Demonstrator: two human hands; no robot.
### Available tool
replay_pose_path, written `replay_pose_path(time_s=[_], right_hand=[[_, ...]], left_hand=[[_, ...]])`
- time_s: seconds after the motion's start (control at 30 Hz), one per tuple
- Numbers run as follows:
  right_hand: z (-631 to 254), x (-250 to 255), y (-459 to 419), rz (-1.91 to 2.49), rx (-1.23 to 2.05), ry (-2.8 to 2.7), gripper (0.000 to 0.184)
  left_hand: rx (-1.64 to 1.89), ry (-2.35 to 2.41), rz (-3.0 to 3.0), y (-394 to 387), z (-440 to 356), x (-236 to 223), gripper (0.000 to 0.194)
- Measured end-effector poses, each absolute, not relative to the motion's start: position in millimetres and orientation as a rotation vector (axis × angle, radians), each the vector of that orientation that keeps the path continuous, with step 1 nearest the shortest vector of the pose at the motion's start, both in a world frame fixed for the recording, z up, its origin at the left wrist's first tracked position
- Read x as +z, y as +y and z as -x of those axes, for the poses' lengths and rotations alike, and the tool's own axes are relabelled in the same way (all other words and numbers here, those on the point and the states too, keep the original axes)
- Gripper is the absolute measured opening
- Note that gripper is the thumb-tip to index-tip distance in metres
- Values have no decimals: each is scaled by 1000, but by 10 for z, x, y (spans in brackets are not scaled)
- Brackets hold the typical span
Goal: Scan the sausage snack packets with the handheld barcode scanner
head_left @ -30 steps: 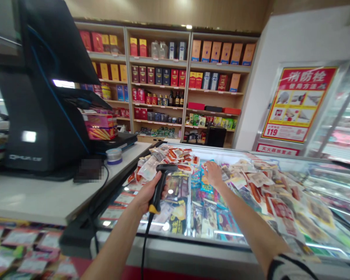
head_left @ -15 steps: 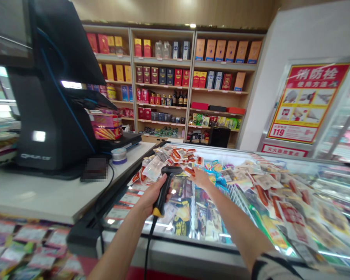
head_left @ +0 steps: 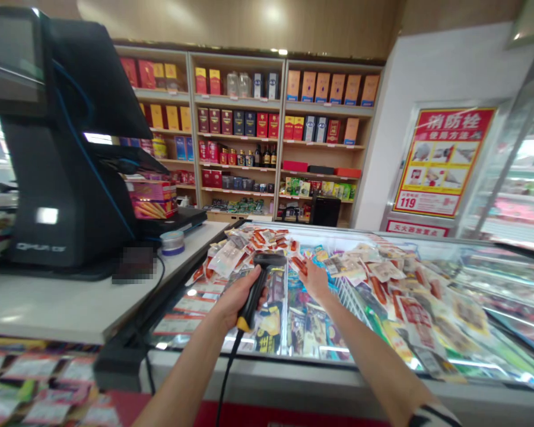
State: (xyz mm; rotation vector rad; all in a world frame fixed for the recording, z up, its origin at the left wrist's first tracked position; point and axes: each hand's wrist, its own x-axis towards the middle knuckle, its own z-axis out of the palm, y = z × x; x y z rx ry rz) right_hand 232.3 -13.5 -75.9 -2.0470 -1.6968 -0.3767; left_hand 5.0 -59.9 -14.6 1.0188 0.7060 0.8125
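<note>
My left hand (head_left: 242, 296) is wrapped round the handle of a black barcode scanner (head_left: 254, 293) with a yellow base, its cord hanging down toward me. The scanner's head points forward and right. In my right hand (head_left: 315, 280) is a small packaged sausage (head_left: 299, 265), pinched at the fingertips just right of the scanner head. Beyond them, a pile of wrapped sausages (head_left: 269, 238) lies on the glass top of the chest freezer (head_left: 267, 359). More sausage packs (head_left: 416, 317) are heaped on the glass to the right.
To the left, a black checkout terminal (head_left: 78, 190) stands on a white counter (head_left: 48, 311), with a roll of tape (head_left: 172, 243) near the counter's edge. Shelves of boxed goods (head_left: 238, 121) line the back wall. A red and yellow sign (head_left: 445, 160) hangs at right.
My right hand has drawn the sausage pack back a little from the pile, nearer to me. The left hand still grips the scanner. The whole view has shifted slightly.
</note>
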Motion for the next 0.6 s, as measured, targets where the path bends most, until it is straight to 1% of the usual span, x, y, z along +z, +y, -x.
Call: replay_pose_path(time_s=[0.27,0.4,0.6], right_hand=[[-2425,-708,-245,2055,-400,-1628,29],[-2547,-661,-275,2134,-428,-1558,31],[-3037,-600,-379,2292,-633,-1291,29]], left_hand=[[792,672,-1049,-690,-169,-79,35],[757,648,-1050,-668,-181,-71,35],[804,692,-1006,-501,-117,-167,33]])
